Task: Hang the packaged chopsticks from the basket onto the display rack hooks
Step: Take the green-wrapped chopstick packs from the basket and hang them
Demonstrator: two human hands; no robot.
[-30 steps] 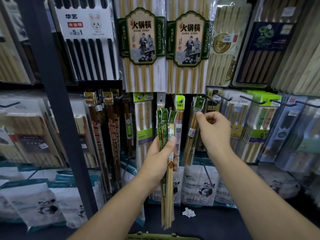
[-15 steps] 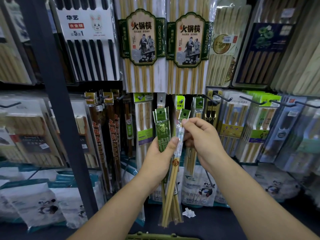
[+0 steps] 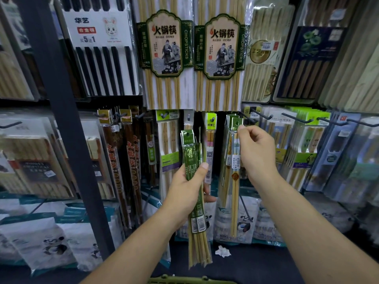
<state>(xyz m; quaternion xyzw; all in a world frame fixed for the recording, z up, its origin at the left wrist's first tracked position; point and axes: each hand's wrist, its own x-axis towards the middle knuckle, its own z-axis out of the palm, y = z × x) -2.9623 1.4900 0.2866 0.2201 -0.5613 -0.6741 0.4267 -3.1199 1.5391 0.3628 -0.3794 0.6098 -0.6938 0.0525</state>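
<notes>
In the head view, the left hand (image 3: 188,189) sits just below the centre of the frame. Its grip is curled round a bundle of green-sleeved packs (image 3: 191,158) held upright, their tips hanging toward the green basket rim (image 3: 190,280) at the bottom edge. Right of centre, the right hand (image 3: 256,152) has its grip pinching the green header card of a single pack (image 3: 235,181) between thumb and fingertips. It holds the pack at the lower row of the rack, just in front of the hanging packs (image 3: 229,121) and beside a black hook (image 3: 248,117). I cannot tell whether the punched hole is on a peg, because the card hides it. If the hand lets go before the hole is threaded, the pack would probably drop to the dark shelf below. A skewed approach could tear the thin card or knock the neighbouring packs off. The loosely fanned bundle may also slide out of the left hand.
</notes>
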